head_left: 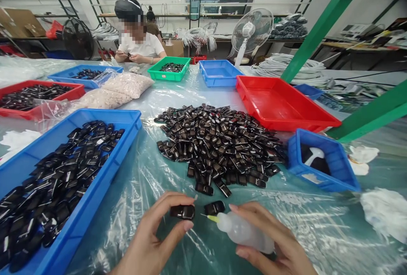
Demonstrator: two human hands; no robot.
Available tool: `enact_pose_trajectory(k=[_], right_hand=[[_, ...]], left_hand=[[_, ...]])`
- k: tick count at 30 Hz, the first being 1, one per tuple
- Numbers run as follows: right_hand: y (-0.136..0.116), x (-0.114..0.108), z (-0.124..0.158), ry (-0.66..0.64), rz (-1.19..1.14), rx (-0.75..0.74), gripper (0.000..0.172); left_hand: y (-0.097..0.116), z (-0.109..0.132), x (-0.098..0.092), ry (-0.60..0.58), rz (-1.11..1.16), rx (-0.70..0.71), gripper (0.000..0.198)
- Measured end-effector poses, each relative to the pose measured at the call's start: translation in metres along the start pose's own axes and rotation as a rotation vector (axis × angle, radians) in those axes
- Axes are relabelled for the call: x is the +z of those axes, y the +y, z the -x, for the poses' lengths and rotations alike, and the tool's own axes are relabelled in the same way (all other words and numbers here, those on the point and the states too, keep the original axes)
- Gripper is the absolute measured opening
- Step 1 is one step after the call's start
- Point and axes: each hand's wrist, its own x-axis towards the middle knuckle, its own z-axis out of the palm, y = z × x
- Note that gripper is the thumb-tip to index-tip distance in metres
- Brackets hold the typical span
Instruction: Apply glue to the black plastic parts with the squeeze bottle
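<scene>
My left hand (155,237) pinches a small glossy black plastic part (182,211) between thumb and fingers, just above the plastic-covered table. My right hand (276,245) grips a small translucent squeeze bottle (243,232) whose yellow nozzle (211,217) points left toward that part. A second black part (214,207) lies on the table just beyond the nozzle. Beyond both hands lies a big heap of the same black parts (219,143).
A blue tray (127,118) at my left holds several black parts. A small blue bin (327,160) stands at the right and an empty red tray (280,101) behind it. Further trays and bags of pale pieces (127,84) lie beyond. A person (136,41) works across the table. Green frame bars (365,118) cross the right.
</scene>
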Motion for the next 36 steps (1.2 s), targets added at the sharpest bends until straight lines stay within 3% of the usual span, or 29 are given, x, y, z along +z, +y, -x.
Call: enact_pose_trajectory(k=[7, 12, 18, 23, 28, 31, 36], right_hand=[[0.004, -0.002, 0.002, -0.090, 0.067, 0.006, 0.052], [0.003, -0.003, 0.003, -0.076, 0.114, -0.001, 0.049], [-0.003, -0.002, 0.003, -0.103, 0.134, 0.055, 0.048], [-0.002, -0.004, 0.004, -0.113, 0.204, -0.002, 0.046], [0.006, -0.004, 0.008, -0.086, 0.303, -0.051, 0.051], [0.007, -0.004, 0.010, -0.085, 0.316, -0.065, 0.046], [0.003, -0.006, 0.011, -0.114, 0.312, -0.074, 0.039]], left_hand=[[-0.004, -0.002, -0.003, -0.053, -0.051, 0.106, 0.013], [0.002, 0.000, 0.002, -0.008, -0.016, 0.054, 0.012], [0.000, -0.001, -0.001, -0.052, -0.061, 0.113, 0.013], [-0.005, -0.001, -0.004, -0.185, -0.123, 0.186, 0.021], [-0.004, 0.000, 0.001, -0.143, -0.087, 0.189, 0.013], [-0.004, 0.000, 0.002, -0.134, -0.077, 0.169, 0.013], [-0.008, 0.000, 0.000, -0.178, -0.100, 0.251, 0.017]])
